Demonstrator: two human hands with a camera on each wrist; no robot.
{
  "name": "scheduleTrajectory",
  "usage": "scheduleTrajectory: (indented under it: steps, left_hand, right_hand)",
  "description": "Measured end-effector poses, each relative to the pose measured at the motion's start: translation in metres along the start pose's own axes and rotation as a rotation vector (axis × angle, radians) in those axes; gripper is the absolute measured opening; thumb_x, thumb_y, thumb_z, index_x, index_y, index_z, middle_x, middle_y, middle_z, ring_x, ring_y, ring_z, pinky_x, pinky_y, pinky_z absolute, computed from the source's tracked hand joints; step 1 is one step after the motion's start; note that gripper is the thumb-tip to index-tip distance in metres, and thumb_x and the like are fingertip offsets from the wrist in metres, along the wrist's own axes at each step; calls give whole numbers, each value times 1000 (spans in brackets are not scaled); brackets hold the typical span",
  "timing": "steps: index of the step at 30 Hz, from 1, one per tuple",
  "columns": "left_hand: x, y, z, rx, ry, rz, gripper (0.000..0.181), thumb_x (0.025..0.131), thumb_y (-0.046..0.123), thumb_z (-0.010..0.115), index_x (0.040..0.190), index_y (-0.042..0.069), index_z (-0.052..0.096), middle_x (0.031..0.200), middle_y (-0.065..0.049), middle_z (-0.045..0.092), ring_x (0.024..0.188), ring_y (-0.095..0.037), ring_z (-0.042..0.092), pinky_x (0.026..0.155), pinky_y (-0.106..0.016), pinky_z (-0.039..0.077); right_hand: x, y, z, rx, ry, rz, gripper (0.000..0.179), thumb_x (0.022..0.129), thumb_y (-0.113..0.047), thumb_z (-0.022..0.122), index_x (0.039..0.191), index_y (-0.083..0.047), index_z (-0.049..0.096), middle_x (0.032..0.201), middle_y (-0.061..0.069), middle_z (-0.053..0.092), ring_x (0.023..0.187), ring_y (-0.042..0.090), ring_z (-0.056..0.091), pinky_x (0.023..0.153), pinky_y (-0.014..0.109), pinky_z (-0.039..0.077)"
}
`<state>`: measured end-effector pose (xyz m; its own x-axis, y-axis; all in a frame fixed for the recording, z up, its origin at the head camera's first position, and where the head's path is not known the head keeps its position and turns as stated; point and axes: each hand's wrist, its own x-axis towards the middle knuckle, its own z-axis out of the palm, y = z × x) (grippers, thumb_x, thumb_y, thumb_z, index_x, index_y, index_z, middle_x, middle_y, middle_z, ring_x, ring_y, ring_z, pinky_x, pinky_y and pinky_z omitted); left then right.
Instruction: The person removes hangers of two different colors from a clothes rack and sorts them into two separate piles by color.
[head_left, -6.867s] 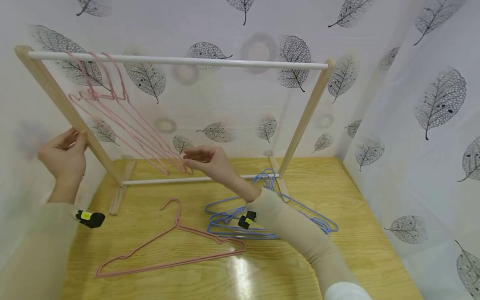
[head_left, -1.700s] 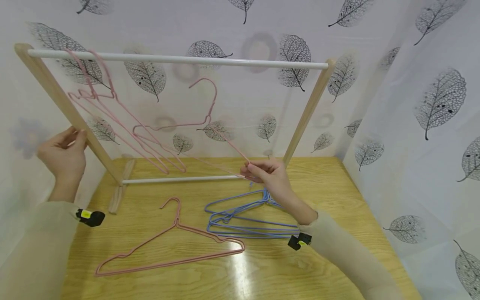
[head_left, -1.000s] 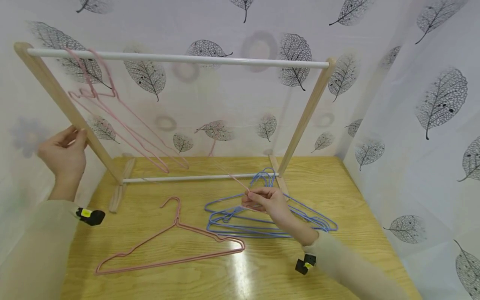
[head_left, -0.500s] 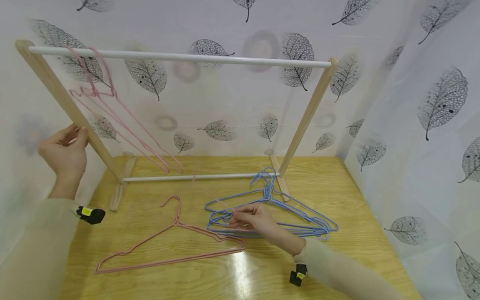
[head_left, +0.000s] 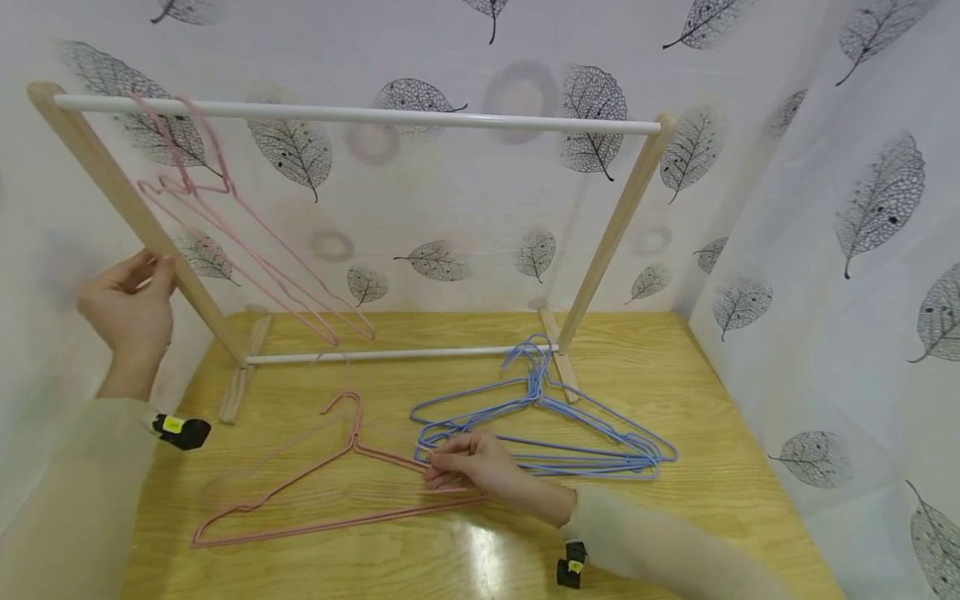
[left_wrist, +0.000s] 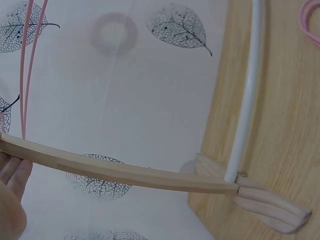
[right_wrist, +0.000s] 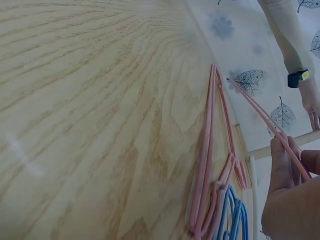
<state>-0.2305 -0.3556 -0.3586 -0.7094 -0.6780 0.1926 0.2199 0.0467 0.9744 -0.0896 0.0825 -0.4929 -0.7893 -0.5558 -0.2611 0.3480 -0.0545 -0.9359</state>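
At the left my left hand (head_left: 127,304) grips the wooden post (head_left: 112,182) of a small clothes rack. In the left wrist view, fingers (left_wrist: 18,176) show against that post. My right hand (head_left: 483,468) pinches a pink clothes hanger (right_wrist: 255,105) by one end. This hanger is blurred and faint in the head view. It is held above the pink hangers (head_left: 337,523) that lie stacked on the table. On the rack's white top bar (head_left: 375,113) two pink hangers (head_left: 247,247) hang near the left post.
Several blue hangers (head_left: 534,392) lie in a pile on the table (head_left: 637,533), partly behind my right hand. The rack's lower white bar (head_left: 420,354) and right post (head_left: 615,237) stand behind them. A leaf-patterned curtain (head_left: 480,192) encloses the back and sides.
My right hand has taken one of three hung pink hangers off the bar, then brought it down and leftward over the pink hangers on the table. My left hand has stayed on the post.
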Motion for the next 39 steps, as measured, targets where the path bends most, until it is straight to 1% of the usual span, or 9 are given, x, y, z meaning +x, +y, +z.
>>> scheduleTrajectory:
  steps: [4, 6, 9, 13, 16, 18, 27, 34, 39]
  left_hand:
    - [-2, 0, 1, 25, 2, 18, 32, 90, 10, 81, 122, 6, 78, 84, 21, 74, 69, 6, 72, 69, -4, 60]
    - [-3, 1, 1, 37, 2, 23, 33, 91, 10, 81, 123, 5, 77, 84, 22, 74, 69, 7, 72, 69, -3, 59]
    - [-4, 2, 2, 57, 2, 29, 33, 92, 10, 80, 124, 5, 77, 83, 24, 73, 68, 8, 71, 68, -2, 59]
    - [-6, 4, 3, 65, 1, 41, 33, 92, 10, 79, 124, 2, 76, 80, 25, 73, 67, 8, 71, 68, -2, 59]
    - [-6, 5, 3, 65, 2, 51, 33, 92, 9, 78, 124, 0, 76, 79, 26, 72, 66, 9, 71, 67, -3, 59]
    - [-6, 6, 3, 64, 4, 52, 33, 92, 9, 78, 123, 1, 76, 78, 26, 72, 66, 9, 71, 67, -3, 59]
    - [-9, 7, 3, 80, 8, 51, 34, 92, 10, 78, 125, 1, 75, 79, 27, 72, 67, 10, 71, 67, -2, 59]
    - [-10, 8, 3, 105, 14, 62, 35, 93, 10, 77, 126, 0, 74, 79, 28, 71, 67, 11, 70, 66, -2, 59]
    - [-10, 8, 2, 102, 12, 75, 34, 93, 10, 77, 125, -1, 74, 78, 28, 71, 66, 11, 70, 66, -2, 59]
  right_hand:
    - [3, 5, 6, 5, 3, -5, 39, 101, -5, 67, 125, 25, 60, 91, 5, 83, 78, 7, 80, 78, 23, 68]
    - [4, 9, 6, 38, -10, -5, 41, 101, -4, 67, 126, 27, 57, 91, 4, 83, 78, 8, 80, 78, 24, 69]
    - [5, 15, 6, 68, -19, -2, 43, 101, -2, 66, 127, 29, 54, 93, 9, 83, 78, 8, 80, 79, 25, 69]
    - [4, 18, 4, 35, -3, 12, 41, 101, -2, 66, 127, 27, 56, 101, 20, 81, 80, 8, 79, 83, 27, 69]
    - [4, 18, 3, -4, 18, 18, 37, 101, -4, 66, 125, 24, 60, 103, 23, 80, 81, 8, 80, 85, 29, 69]
    - [5, 19, 2, -4, 23, 22, 36, 101, -3, 66, 124, 24, 61, 103, 24, 79, 81, 9, 80, 84, 29, 69]
    - [3, 27, -2, 19, -27, 16, 36, 100, 1, 66, 124, 27, 58, 109, 40, 71, 78, 10, 80, 78, 25, 69]
    - [0, 28, -1, 30, -25, 48, 39, 99, -2, 68, 126, 25, 60, 107, 35, 75, 77, 10, 80, 75, 23, 69]
    - [1, 28, 1, 52, -44, 43, 39, 99, -2, 69, 124, 25, 60, 98, 21, 81, 77, 10, 80, 73, 22, 68]
